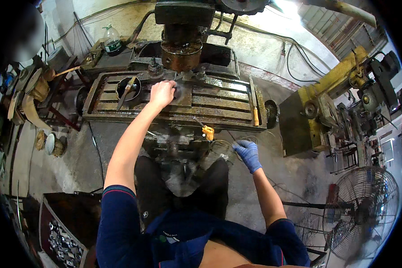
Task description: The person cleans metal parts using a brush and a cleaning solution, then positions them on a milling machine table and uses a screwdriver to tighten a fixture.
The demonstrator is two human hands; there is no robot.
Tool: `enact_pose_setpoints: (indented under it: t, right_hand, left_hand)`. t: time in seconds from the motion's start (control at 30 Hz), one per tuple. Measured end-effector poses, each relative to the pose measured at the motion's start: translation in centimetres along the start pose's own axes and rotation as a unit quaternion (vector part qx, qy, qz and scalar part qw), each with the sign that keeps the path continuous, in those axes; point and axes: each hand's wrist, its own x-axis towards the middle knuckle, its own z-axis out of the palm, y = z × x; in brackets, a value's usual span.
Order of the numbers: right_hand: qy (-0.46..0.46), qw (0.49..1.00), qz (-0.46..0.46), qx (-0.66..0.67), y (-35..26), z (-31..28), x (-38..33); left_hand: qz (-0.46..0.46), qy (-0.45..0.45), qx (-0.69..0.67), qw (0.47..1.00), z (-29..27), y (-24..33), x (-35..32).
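My bare left hand (162, 93) reaches over the slotted machine table (219, 106), close below the round, rusty-brown cutter head (181, 56). Its fingers are curled together at the clamped block in the middle; whatever they pinch is too small to make out. At the right, clear of the table's front edge, my right hand (248, 155) in a blue-grey glove is closed around a thin dark rod (230, 135). Left of that rod, an orange-yellow lump (208, 132) with a thin metal stem is at the table's front edge.
A dark bowl (136, 91) with a brush (128, 88) across it stands on the table's left. A yellow-handled file-like tool (255, 114) lies along the right edge. A standing fan (362, 212) is at lower right, a bin of metal parts (64, 241) at lower left, a yellow machine (308, 111) at right.
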Motion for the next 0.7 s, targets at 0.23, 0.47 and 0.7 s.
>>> enact_pose_setpoints:
  t: [0.23, 0.47, 0.7]
  right_hand:
    - [0.032, 0.999, 0.007, 0.006, -0.6, -3.5, -1.2]
    - [0.113, 0.992, -0.045, -0.021, -7.4, -9.6, 0.9]
    - [0.269, 0.834, -0.468, 0.112, -29.0, -21.9, 7.0]
  left_hand:
    - [0.027, 0.027, -0.001, 0.999, 2.2, 0.3, 2.0]
    - [-0.139, 0.002, 0.016, 0.99, 1.2, 2.0, 2.7]
    - [-0.173, 0.006, -0.072, 0.982, 1.6, -1.0, 2.6]
